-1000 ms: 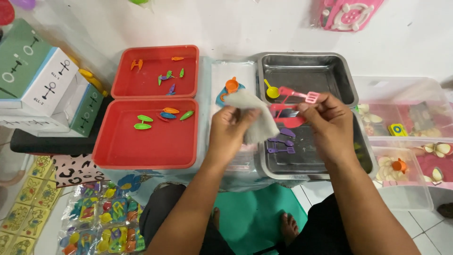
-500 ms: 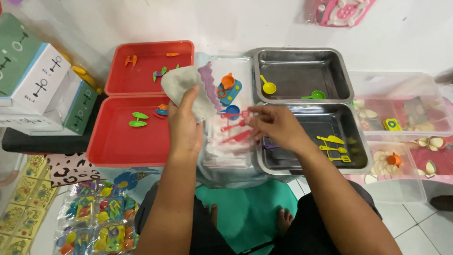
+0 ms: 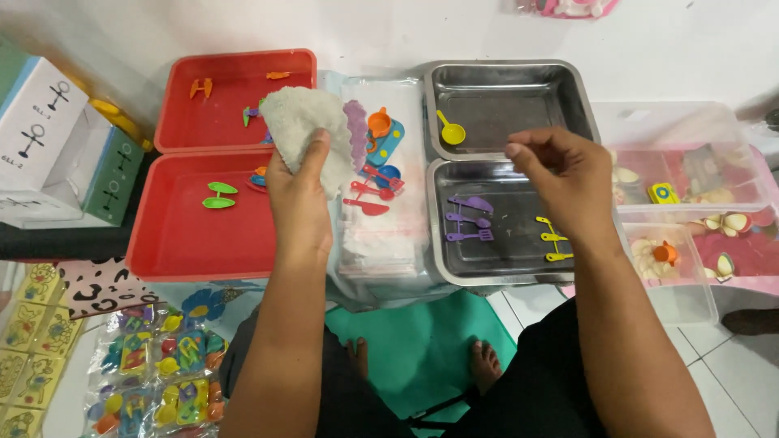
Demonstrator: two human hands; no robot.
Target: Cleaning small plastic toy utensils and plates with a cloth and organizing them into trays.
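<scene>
My left hand grips a crumpled white cloth above the seam of two red trays. Beside it lies a stack of clear plastic bags with small red, orange and blue toy utensils on top. My right hand hovers with fingers pinched together over the near metal tray, and I see nothing in it. That tray holds purple toy utensils and yellow ones. A yellow toy scoop lies in the far metal tray.
Green leaf-shaped toy pieces lie in the near red tray. Clear bins with small toys stand at the right. White and green boxes sit at the left. Packets of toys lie on the floor by my legs.
My left hand carried the white cloth left, from above the metal trays to over the red trays. My right hand let go of it and lifted over the near metal tray.
</scene>
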